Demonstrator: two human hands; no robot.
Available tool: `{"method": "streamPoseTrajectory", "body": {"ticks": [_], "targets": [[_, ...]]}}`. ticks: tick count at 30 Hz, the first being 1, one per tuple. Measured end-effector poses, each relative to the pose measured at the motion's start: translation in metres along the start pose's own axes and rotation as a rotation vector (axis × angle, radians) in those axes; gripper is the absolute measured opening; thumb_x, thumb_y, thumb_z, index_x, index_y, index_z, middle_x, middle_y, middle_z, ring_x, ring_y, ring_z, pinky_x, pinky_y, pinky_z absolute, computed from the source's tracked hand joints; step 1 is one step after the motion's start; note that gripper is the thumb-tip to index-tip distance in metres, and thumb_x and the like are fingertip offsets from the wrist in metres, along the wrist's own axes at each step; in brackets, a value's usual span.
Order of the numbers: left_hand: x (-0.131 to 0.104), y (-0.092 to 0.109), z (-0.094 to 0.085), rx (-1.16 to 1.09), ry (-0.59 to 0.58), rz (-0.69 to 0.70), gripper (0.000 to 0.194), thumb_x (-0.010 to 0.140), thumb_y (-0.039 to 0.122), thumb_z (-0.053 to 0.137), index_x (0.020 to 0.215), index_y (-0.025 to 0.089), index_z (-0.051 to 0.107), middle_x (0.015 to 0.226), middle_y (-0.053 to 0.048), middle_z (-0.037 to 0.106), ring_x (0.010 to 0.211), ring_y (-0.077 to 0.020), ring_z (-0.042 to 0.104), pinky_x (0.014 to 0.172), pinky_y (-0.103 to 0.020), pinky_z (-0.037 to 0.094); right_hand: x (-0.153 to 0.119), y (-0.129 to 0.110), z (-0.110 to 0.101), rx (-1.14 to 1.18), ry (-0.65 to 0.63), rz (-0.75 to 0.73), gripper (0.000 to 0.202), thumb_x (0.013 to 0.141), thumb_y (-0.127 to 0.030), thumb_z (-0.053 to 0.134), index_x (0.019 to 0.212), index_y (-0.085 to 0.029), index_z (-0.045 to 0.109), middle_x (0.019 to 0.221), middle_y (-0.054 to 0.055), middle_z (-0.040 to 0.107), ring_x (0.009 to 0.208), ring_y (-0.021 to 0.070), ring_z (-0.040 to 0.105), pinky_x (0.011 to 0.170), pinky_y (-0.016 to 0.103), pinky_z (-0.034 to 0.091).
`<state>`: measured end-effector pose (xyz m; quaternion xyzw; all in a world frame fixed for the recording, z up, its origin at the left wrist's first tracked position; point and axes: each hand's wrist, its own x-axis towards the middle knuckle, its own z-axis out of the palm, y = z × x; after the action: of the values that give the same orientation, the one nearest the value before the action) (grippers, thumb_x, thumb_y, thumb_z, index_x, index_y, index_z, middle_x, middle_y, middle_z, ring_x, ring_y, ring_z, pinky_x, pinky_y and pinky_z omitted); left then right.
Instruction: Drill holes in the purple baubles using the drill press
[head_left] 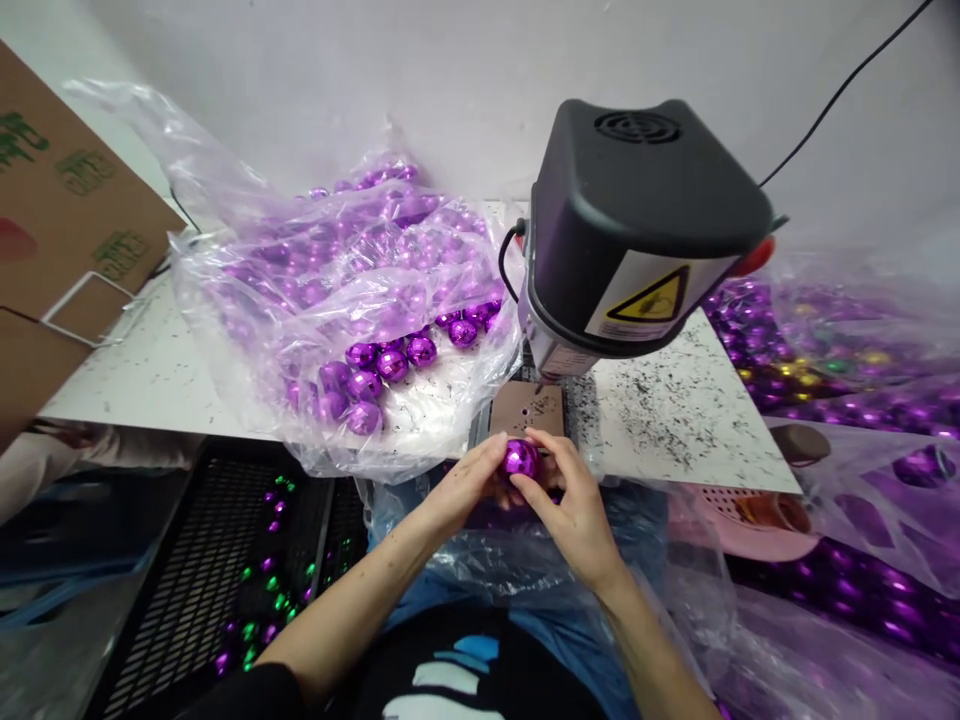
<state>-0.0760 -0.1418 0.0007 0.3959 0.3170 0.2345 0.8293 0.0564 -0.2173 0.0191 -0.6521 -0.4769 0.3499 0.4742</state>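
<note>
Between my two hands is a shiny purple ball [520, 458] with a faceted, mirror-like surface. The fingers of my left hand [474, 482] press on its left side. My right hand [564, 495] grips it from the right, thumb below and fingers above. Just beyond the ball lies a brown block [526, 405] with a small hole, set on the base of a black drill-press-like machine [649, 200]. More purple balls [391, 364] lie loose at the mouth of a clear plastic bag [330, 270] to the left.
Dark shavings [675, 400] litter the white table [630, 450]. A cardboard box [67, 230] stands at the left. Below it is a black crate [161, 580] with green and purple beads. Right of the table are a pink basket [750, 535] and bagged purple balls [847, 590].
</note>
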Motion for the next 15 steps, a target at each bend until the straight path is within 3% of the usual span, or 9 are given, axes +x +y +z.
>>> {"method": "streamPoseTrajectory", "body": {"ticks": [3, 5, 7, 9, 12, 15], "targets": [[-0.006, 0.006, 0.001, 0.052, 0.06, 0.028, 0.052, 0.089, 0.061, 0.06, 0.111, 0.014, 0.063, 0.096, -0.006, 0.064, 0.078, -0.0128, 0.062, 0.062, -0.022, 0.054, 0.003, 0.001, -0.003, 0.063, -0.04, 0.065, 0.047, 0.083, -0.051, 0.064, 0.123, -0.026, 0.061, 0.128, 0.007, 0.056, 0.117, 0.0151, 0.057, 0.095, 0.026, 0.054], [-0.013, 0.012, 0.003, 0.103, 0.017, 0.015, 0.054, 0.093, 0.059, 0.055, 0.127, 0.017, 0.056, 0.107, -0.008, 0.063, 0.079, -0.0143, 0.064, 0.066, -0.026, 0.056, 0.005, 0.003, -0.005, 0.102, -0.02, 0.102, 0.048, 0.085, -0.055, 0.059, 0.121, -0.022, 0.06, 0.123, 0.008, 0.058, 0.108, 0.014, 0.06, 0.087, 0.024, 0.055], [-0.019, 0.018, 0.006, 0.291, -0.061, 0.081, 0.055, 0.094, 0.048, 0.057, 0.142, 0.024, 0.045, 0.128, -0.011, 0.058, 0.083, -0.016, 0.066, 0.072, -0.032, 0.058, 0.007, 0.004, -0.005, 0.146, 0.006, 0.155, 0.055, 0.085, -0.06, 0.056, 0.121, -0.019, 0.056, 0.114, 0.01, 0.061, 0.09, 0.0116, 0.062, 0.071, 0.022, 0.055], [-0.023, 0.023, 0.008, 0.611, -0.104, 0.247, 0.061, 0.089, 0.03, 0.063, 0.146, 0.03, 0.042, 0.144, -0.011, 0.047, 0.099, -0.0205, 0.066, 0.084, -0.037, 0.057, 0.009, 0.003, -0.003, 0.18, 0.013, 0.198, 0.061, 0.083, -0.064, 0.057, 0.12, -0.017, 0.053, 0.107, 0.01, 0.062, 0.074, 0.0092, 0.059, 0.055, 0.02, 0.049], [-0.02, 0.028, 0.004, 1.01, -0.053, 0.506, 0.062, 0.083, 0.012, 0.061, 0.141, 0.029, 0.047, 0.142, -0.009, 0.049, 0.124, -0.0259, 0.055, 0.103, -0.043, 0.049, 0.01, -0.005, 0.001, 0.209, -0.001, 0.217, 0.066, 0.077, -0.067, 0.062, 0.119, -0.016, 0.052, 0.104, 0.009, 0.063, 0.067, 0.0079, 0.057, 0.05, 0.019, 0.048], [-0.007, 0.031, -0.01, 1.029, 0.074, 0.52, 0.052, 0.083, 0.019, 0.066, 0.132, 0.024, 0.049, 0.125, -0.007, 0.06, 0.116, -0.0248, 0.058, 0.101, -0.042, 0.049, 0.011, -0.012, -0.007, 0.21, 0.014, 0.212, 0.068, 0.077, -0.068, 0.061, 0.12, -0.016, 0.054, 0.094, 0.007, 0.063, 0.067, 0.0084, 0.058, 0.056, 0.021, 0.053]]}}
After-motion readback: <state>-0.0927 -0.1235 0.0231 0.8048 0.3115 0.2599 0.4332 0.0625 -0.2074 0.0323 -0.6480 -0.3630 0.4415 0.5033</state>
